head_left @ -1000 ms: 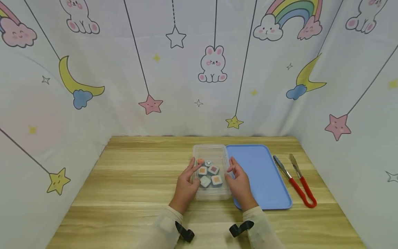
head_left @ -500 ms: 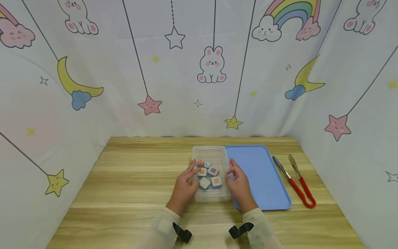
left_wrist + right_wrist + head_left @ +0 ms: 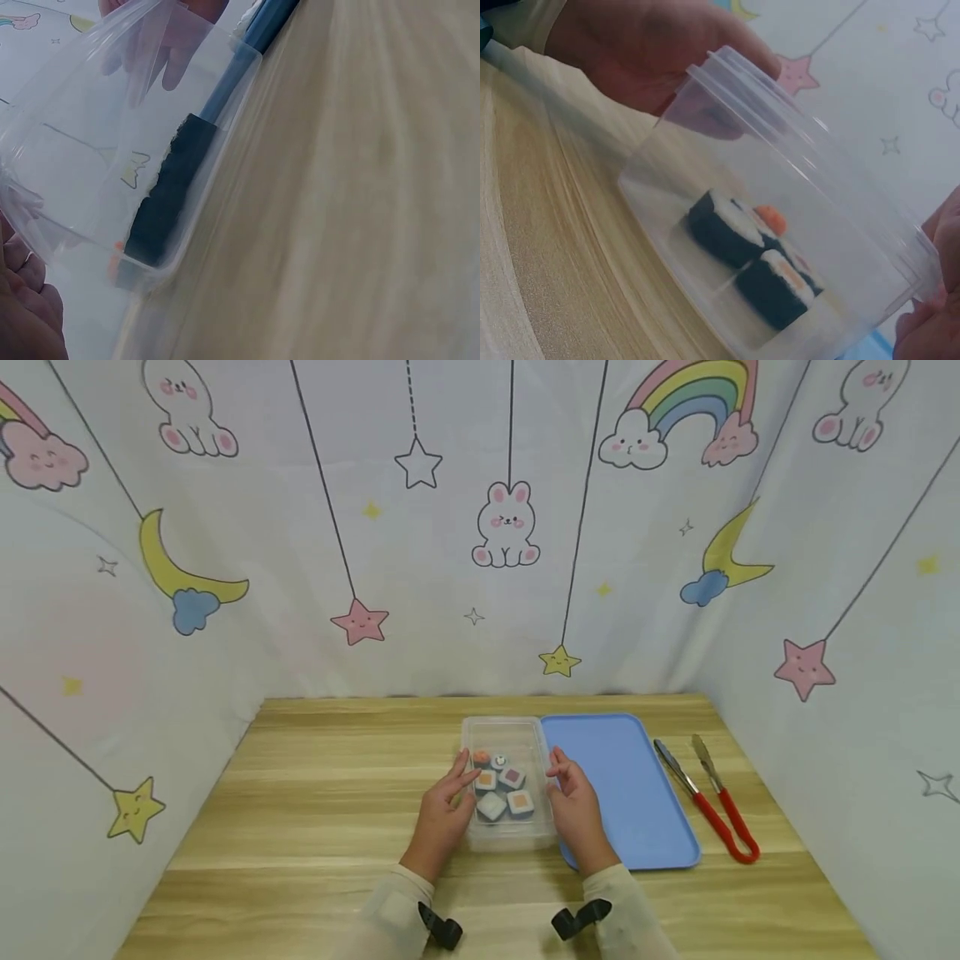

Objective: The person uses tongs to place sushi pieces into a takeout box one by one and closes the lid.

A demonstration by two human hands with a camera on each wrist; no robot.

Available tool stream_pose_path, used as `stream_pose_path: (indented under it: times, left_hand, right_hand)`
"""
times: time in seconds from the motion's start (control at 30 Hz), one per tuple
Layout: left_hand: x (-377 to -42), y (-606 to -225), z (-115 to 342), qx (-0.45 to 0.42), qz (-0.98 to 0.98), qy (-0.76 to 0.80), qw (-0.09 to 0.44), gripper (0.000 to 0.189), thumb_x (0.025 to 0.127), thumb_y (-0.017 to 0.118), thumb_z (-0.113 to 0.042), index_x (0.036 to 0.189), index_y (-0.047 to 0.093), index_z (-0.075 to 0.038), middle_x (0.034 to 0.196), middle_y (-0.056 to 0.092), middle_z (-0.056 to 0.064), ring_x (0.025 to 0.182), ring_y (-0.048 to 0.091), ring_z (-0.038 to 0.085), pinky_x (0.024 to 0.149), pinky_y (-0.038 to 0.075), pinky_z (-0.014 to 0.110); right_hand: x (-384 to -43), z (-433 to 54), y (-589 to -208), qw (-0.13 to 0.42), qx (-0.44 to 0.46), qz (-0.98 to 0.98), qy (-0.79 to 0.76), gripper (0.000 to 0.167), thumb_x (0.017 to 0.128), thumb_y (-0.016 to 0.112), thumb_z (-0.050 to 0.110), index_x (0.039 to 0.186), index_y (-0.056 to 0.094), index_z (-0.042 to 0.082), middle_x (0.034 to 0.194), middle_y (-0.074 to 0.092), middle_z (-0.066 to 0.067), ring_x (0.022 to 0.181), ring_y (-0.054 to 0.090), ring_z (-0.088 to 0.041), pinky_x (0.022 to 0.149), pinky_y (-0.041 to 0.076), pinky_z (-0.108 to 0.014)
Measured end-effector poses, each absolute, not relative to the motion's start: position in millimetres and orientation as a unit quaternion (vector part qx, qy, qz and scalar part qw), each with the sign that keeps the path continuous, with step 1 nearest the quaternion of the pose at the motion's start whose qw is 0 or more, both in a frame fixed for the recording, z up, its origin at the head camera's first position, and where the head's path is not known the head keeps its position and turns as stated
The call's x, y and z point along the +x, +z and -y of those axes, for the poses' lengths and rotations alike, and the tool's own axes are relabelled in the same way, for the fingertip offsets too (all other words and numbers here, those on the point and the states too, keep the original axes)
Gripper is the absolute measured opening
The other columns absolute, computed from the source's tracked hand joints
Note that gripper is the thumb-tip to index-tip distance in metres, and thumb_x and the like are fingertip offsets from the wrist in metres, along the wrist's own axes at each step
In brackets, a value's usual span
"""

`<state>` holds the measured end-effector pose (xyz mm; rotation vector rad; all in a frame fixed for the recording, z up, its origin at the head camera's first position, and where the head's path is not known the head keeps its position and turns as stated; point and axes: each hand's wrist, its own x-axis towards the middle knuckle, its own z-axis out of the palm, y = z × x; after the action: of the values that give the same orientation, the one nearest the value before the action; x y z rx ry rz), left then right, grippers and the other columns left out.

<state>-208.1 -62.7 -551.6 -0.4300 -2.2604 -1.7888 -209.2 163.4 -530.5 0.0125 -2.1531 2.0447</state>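
Note:
A clear plastic food container (image 3: 504, 733) stands on the table between both hands, its lid appearing to be on. Inside lie several sushi pieces (image 3: 520, 803), with dark sides and white tops; some have orange or reddish centres. My left hand (image 3: 441, 817) holds the container's left side, thumb and fingers at the rim. On the opposite side my right hand (image 3: 577, 810) grips the rim with bent fingers. The right wrist view shows the sushi roll (image 3: 724, 229) through the see-through wall. In the left wrist view, my right hand (image 3: 176, 37) is partly seen through the plastic.
A blue tray (image 3: 622, 793) lies just right of the container, partly under the right hand. Farther right rest metal tongs (image 3: 712, 810) with red handles. Patterned cloth (image 3: 420, 652) hangs behind the wooden table (image 3: 337, 777) and along its sides.
The head view has shifted slightly, so the scene sits a little lower in the frame. Both hands stay on the container, which has not visibly moved on the table.

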Motion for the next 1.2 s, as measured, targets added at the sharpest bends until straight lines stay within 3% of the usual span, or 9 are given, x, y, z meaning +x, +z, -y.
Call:
stream_pose_path:
  times: [0.23, 0.47, 0.6, 0.73, 0.87, 1.0, 1.1, 1.2]
  left_hand:
    - [-210, -553, 62, -0.137, 0.774, -0.604, 0.132, 0.036, 0.095, 0.066, 0.001, 0.130, 0.071, 0.000, 0.154, 0.050, -0.005, 0.146, 0.043, 0.015, 0.116, 0.038, 0.044]
    - [-212, -550, 64, -0.123, 0.797, -0.574, 0.141, 0.033, 0.093, 0.067, -0.004, 0.125, 0.076, -0.009, 0.152, 0.052, -0.007, 0.149, 0.040, 0.022, 0.121, 0.033, 0.048]
    - [-212, -546, 67, -0.142, 0.812, -0.543, 0.158, 0.034, 0.091, 0.071, -0.005, 0.124, 0.076, -0.008, 0.152, 0.055, 0.000, 0.147, 0.044, 0.034, 0.119, 0.034, 0.057]
    - [-217, -531, 70, -0.164, 0.835, -0.499, 0.163, 0.041, 0.091, 0.075, -0.011, 0.131, 0.072, -0.009, 0.155, 0.052, 0.011, 0.148, 0.037, 0.042, 0.115, 0.033, 0.068]
    - [-226, -506, 67, -0.185, 0.873, -0.433, 0.127, 0.058, 0.092, 0.074, -0.023, 0.146, 0.060, -0.010, 0.165, 0.036, 0.016, 0.155, 0.021, 0.044, 0.116, 0.029, 0.071]
    - [-237, -495, 59, -0.219, 0.929, -0.292, 0.060, 0.078, 0.097, 0.062, -0.045, 0.159, 0.039, -0.005, 0.170, 0.019, 0.020, 0.158, 0.009, 0.039, 0.122, 0.024, 0.064]
    - [-239, -497, 54, -0.237, 0.949, -0.204, 0.021, 0.086, 0.101, 0.051, -0.056, 0.161, 0.031, 0.001, 0.170, 0.014, 0.023, 0.159, 0.007, 0.037, 0.125, 0.020, 0.058]
    - [-238, -499, 52, -0.236, 0.955, -0.179, 0.010, 0.085, 0.102, 0.046, -0.057, 0.161, 0.030, 0.002, 0.170, 0.014, 0.023, 0.159, 0.007, 0.036, 0.126, 0.019, 0.054]
  right_hand:
    - [-210, -164, -529, 0.091, -0.002, 0.721, 0.687, 0.023, 0.093, 0.046, -0.018, 0.114, 0.053, -0.012, 0.164, 0.036, -0.018, 0.152, 0.033, -0.029, 0.121, 0.029, -0.041]
    - [-213, -165, -528, 0.105, -0.001, 0.729, 0.677, 0.020, 0.093, 0.048, -0.018, 0.110, 0.056, -0.011, 0.161, 0.041, -0.020, 0.149, 0.040, -0.030, 0.120, 0.031, -0.037]
    - [-213, -168, -526, 0.120, 0.005, 0.735, 0.668, 0.022, 0.091, 0.054, -0.017, 0.112, 0.059, -0.010, 0.155, 0.048, -0.022, 0.146, 0.045, -0.033, 0.119, 0.035, -0.041]
    - [-214, -173, -512, 0.128, 0.035, 0.793, 0.595, 0.027, 0.094, 0.064, -0.007, 0.121, 0.063, -0.003, 0.157, 0.049, -0.016, 0.147, 0.042, -0.034, 0.119, 0.037, -0.050]
    - [-223, -170, -492, 0.107, 0.135, 0.901, 0.397, 0.044, 0.101, 0.068, 0.017, 0.142, 0.059, 0.006, 0.166, 0.035, -0.013, 0.154, 0.028, -0.037, 0.119, 0.029, -0.064]
    - [-233, -157, -485, 0.042, 0.213, 0.956, 0.195, 0.062, 0.106, 0.057, 0.041, 0.160, 0.042, 0.013, 0.171, 0.018, -0.017, 0.157, 0.013, -0.041, 0.119, 0.019, -0.071]
    - [-235, -150, -490, -0.008, 0.221, 0.968, 0.123, 0.065, 0.108, 0.050, 0.046, 0.164, 0.033, 0.016, 0.172, 0.013, -0.018, 0.158, 0.009, -0.040, 0.121, 0.017, -0.069]
    - [-234, -146, -495, -0.007, 0.220, 0.970, 0.102, 0.065, 0.109, 0.048, 0.045, 0.165, 0.031, 0.016, 0.171, 0.015, -0.019, 0.158, 0.011, -0.040, 0.123, 0.021, -0.064]
